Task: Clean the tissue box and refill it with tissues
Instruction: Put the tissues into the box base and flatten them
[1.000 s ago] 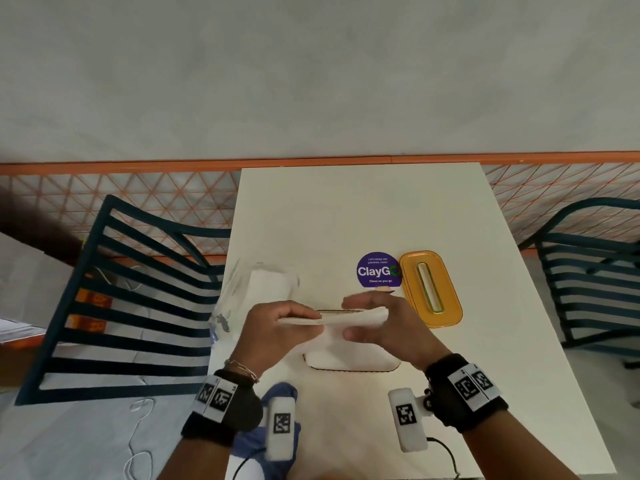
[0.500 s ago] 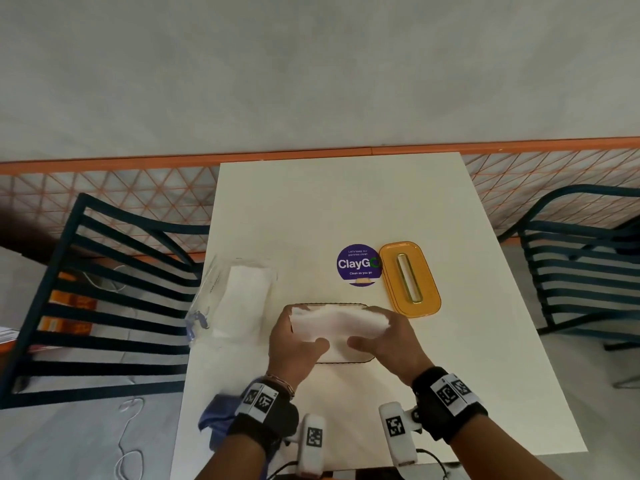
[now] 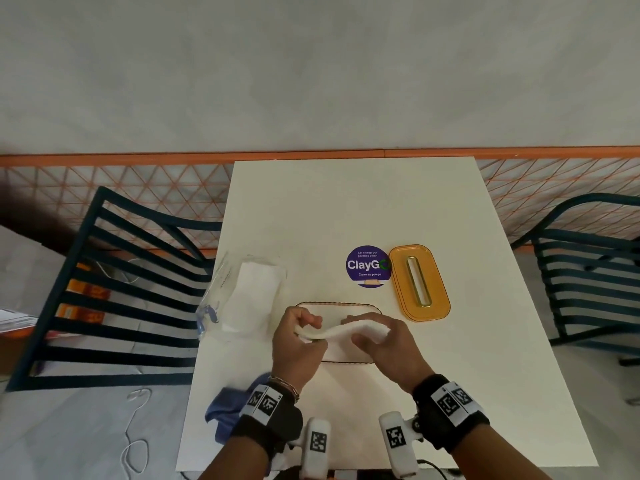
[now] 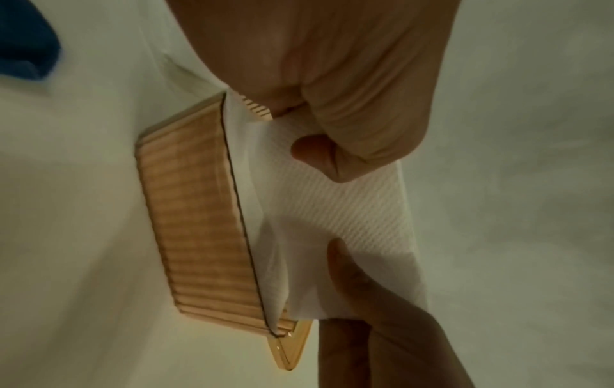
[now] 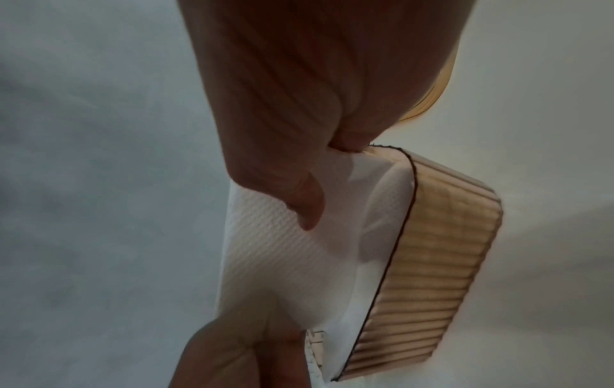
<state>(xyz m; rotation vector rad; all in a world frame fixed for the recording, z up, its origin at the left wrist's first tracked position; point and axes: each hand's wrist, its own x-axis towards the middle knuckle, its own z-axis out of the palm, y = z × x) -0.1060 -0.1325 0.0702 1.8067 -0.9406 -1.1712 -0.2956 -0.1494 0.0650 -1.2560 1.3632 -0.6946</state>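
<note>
A ribbed amber tissue box (image 3: 337, 305) stands open on the white table (image 3: 346, 209). Over its opening both hands hold a bowed stack of white tissues (image 3: 343, 330). My left hand (image 3: 310, 332) pinches the stack's left end, and my right hand (image 3: 367, 332) pinches the right end. In the left wrist view the tissues (image 4: 349, 223) dip behind the box's dark rim, with its ribbed side (image 4: 196, 223) showing. The right wrist view shows the same tissues (image 5: 282, 262) and box (image 5: 442, 262). The box's inside is hidden.
The orange lid (image 3: 419, 282) with a slot lies right of the box, beside a purple round sticker (image 3: 368, 266). A clear plastic pack of tissues (image 3: 249, 296) lies to the left. A blue cloth (image 3: 228, 410) sits at the near left edge. Dark slatted chairs (image 3: 114, 299) flank the table.
The stack came down from above the box onto its opening. It now bows upward in the middle, and both hands have shifted their hold on its ends.
</note>
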